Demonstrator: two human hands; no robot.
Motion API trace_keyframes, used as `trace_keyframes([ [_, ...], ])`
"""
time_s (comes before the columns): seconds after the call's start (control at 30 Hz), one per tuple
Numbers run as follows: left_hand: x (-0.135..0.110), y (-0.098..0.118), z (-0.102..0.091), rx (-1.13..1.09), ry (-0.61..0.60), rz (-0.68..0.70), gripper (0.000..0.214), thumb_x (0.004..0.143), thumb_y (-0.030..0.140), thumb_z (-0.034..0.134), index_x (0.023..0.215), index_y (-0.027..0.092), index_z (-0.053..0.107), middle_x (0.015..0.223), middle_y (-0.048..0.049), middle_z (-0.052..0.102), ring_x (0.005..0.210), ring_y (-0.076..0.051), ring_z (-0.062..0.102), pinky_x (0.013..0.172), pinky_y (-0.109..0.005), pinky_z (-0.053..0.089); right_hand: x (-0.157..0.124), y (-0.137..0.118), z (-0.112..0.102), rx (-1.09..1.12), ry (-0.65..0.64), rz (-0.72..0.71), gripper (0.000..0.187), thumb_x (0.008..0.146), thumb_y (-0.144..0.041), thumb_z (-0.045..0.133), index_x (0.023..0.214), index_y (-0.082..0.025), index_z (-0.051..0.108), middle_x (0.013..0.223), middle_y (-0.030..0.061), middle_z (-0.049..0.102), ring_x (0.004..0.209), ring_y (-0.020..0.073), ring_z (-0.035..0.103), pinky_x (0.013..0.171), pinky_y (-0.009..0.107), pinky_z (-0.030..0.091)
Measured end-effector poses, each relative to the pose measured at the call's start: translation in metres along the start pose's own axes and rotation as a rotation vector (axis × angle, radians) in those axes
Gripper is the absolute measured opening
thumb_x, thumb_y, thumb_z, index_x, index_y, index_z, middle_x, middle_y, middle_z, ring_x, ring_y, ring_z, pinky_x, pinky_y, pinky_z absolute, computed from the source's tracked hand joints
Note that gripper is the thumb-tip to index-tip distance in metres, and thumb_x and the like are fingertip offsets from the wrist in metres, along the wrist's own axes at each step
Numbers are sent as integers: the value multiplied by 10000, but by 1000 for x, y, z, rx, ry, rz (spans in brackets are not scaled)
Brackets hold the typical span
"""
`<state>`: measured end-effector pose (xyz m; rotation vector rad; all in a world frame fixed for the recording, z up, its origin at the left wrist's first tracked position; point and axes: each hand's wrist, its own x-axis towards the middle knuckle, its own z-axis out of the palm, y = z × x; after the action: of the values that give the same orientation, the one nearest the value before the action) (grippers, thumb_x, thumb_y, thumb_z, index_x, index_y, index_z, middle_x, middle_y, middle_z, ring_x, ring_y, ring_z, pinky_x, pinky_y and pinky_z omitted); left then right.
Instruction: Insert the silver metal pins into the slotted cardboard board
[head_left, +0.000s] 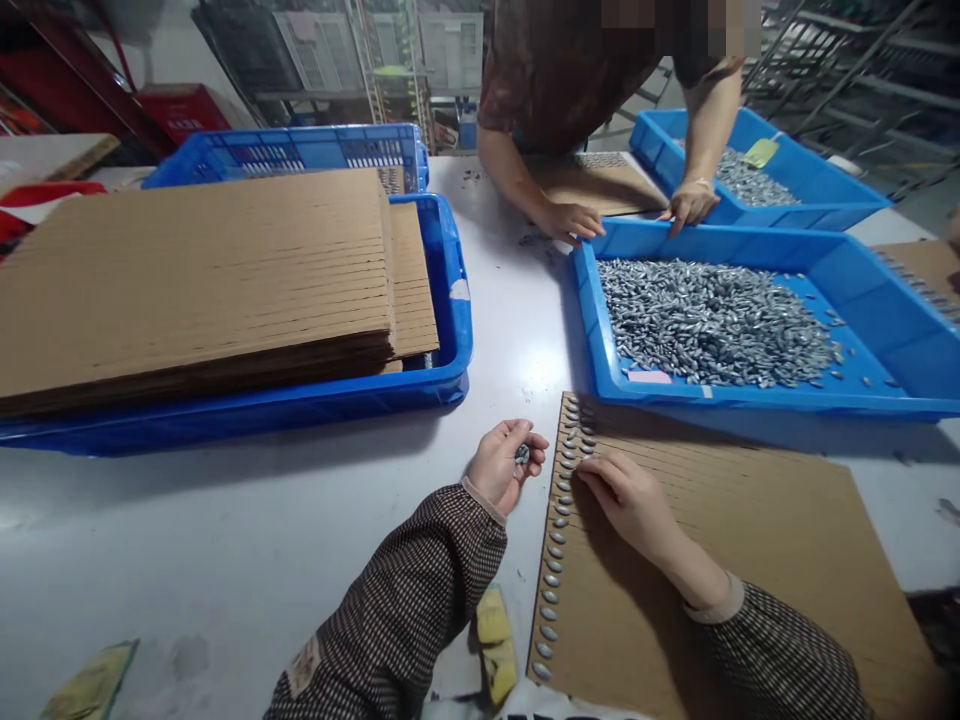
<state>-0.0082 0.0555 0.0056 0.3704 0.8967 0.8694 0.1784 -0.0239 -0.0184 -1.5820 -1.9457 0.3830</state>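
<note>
My left hand (504,462) is cupped shut on a few small silvery metal pieces, just left of a slotted cardboard sheet (750,560) lying on the white table. My right hand (630,498) rests on that sheet, fingers pinched together at its left edge, where a row of metal pieces (559,520) sits in the slots. What the right fingertips hold is too small to make out. A blue tray (892,330) holding a heap of the same metal pieces (712,320) stands just beyond the sheet.
Left of centre, a blue tray (450,300) carries a stack of cardboard sheets (202,280). Across the table another person has both hands (577,220) on the far rim of the parts tray. Another blue tray of pieces (795,190) sits at the far right. Yellow scraps (495,640) lie near my left sleeve.
</note>
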Motion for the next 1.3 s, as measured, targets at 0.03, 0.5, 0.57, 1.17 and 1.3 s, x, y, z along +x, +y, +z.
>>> trace_keyframes([
  [0.03, 0, 0, 0, 7, -7, -3, 324, 729, 350, 765, 860, 144, 552, 688, -37, 628, 548, -96, 535, 452, -181, 344, 0, 0, 0, 1, -1, -1, 201, 979, -297, 468, 956, -243, 661, 877, 63, 675, 834, 212, 635, 743, 351, 522],
  [0.5, 5, -9, -4, 52, 15, -32, 383, 663, 390, 806, 841, 142, 575, 653, 19, 540, 511, -57, 458, 402, -155, 276, -12, -4, -3, 25, -4, 18, 173, 975, -274, 476, 958, -239, 644, 903, 65, 695, 850, 206, 645, 757, 346, 531],
  [0.57, 5, -9, -4, 70, 5, -43, 362, 680, 387, 790, 845, 138, 586, 632, 32, 514, 471, -40, 405, 377, -148, 215, -12, -4, -1, 5, -7, 17, 177, 976, -278, 477, 952, -240, 648, 892, 63, 690, 843, 206, 639, 755, 342, 526],
  [1.17, 2, -6, -11, 150, 5, -25, 429, 696, 513, 745, 799, 138, 564, 646, 6, 546, 470, -51, 437, 380, -157, 228, -17, 4, 10, -197, 37, -111, 208, 983, -241, 461, 938, -215, 662, 852, 58, 652, 781, 178, 609, 679, 277, 488],
  [1.3, -5, -3, -23, 161, 19, -24, 409, 696, 482, 757, 818, 135, 578, 617, 34, 510, 430, -29, 362, 363, -150, 175, -9, 14, -5, -148, 41, -67, 250, 1000, -303, 416, 1001, -203, 645, 902, 74, 667, 820, 183, 635, 724, 285, 521],
])
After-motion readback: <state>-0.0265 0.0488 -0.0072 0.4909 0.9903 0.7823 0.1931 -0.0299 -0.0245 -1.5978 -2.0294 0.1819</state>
